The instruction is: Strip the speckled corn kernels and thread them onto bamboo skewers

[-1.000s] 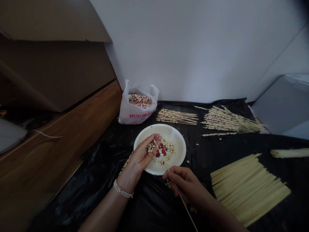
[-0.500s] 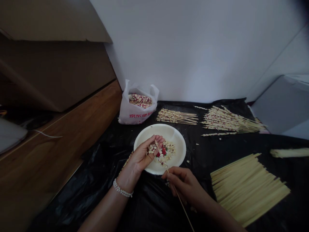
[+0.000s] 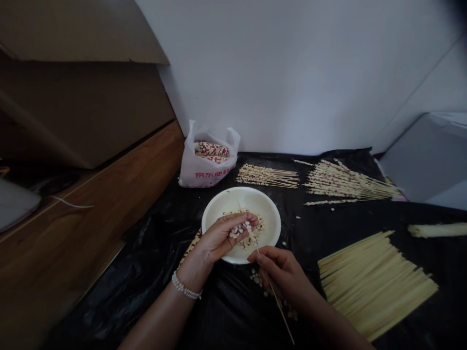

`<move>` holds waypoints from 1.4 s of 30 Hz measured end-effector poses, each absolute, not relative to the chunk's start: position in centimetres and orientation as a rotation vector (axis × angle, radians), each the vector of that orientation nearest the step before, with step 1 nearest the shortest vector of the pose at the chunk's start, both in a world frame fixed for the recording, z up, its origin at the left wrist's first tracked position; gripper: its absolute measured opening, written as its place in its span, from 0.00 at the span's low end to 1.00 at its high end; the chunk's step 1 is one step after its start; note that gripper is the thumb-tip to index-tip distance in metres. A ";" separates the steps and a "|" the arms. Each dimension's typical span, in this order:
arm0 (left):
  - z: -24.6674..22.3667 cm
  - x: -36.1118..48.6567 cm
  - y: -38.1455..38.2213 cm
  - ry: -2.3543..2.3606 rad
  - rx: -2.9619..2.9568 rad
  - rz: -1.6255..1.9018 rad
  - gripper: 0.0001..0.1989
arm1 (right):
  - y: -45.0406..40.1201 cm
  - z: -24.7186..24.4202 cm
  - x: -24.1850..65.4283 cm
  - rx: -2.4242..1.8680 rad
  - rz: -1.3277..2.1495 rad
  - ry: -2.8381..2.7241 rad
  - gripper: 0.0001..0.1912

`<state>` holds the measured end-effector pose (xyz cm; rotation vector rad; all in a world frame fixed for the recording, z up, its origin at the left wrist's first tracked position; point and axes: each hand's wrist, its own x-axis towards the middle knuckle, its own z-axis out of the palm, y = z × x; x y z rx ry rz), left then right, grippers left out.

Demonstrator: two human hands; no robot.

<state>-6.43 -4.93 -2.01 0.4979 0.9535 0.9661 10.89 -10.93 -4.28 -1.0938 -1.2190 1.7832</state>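
My left hand (image 3: 224, 236) is cupped palm up over the white bowl (image 3: 268, 201), fingers curled around loose corn kernels (image 3: 239, 230). Pinched between the thumb and fingers of my right hand (image 3: 279, 267) is a thin wooden skewer (image 3: 279, 304), its lower end slanting down toward me. The skewer's upper part reaches toward my left fingers, where kernels hide some of it. More pale and dark red kernels lie in the bowl below my left hand. Part of a speckled corn cob (image 3: 191, 249) shows behind my left wrist.
A white plastic bag (image 3: 204, 170) with speckled corn cobs stands behind the bowl. Kernel-threaded skewers lie in a small bundle (image 3: 268, 176) and a larger pile (image 3: 335, 180). Bare sticks (image 3: 377, 287) are spread at right on black plastic sheeting (image 3: 226, 311). Loose kernels (image 3: 292, 311) lie near my right hand.
My left hand has shifted slightly right and down over the bowl. My right hand has moved a little right with the skewer, whose lower end now shows.
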 end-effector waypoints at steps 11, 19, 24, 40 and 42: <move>-1.6 -5.9 -4.5 0.860 0.362 1.039 0.11 | -10.5 -4.5 11.6 -1.069 1.812 -1.100 0.19; -1.6 -6.1 -4.2 0.878 0.345 1.186 0.16 | -10.6 -4.4 11.7 -1.050 1.859 -1.112 0.19; -1.4 -6.0 -4.0 0.936 0.275 1.264 0.14 | -10.7 -4.4 11.7 -1.034 1.912 -1.122 0.19; -1.1 -6.4 -3.8 0.980 0.343 1.355 0.20 | -11.0 -4.2 11.4 -0.982 2.055 -1.129 0.19; -1.2 -6.4 -3.8 0.976 0.330 1.355 0.23 | -11.0 -4.2 11.4 -0.976 2.064 -1.114 0.19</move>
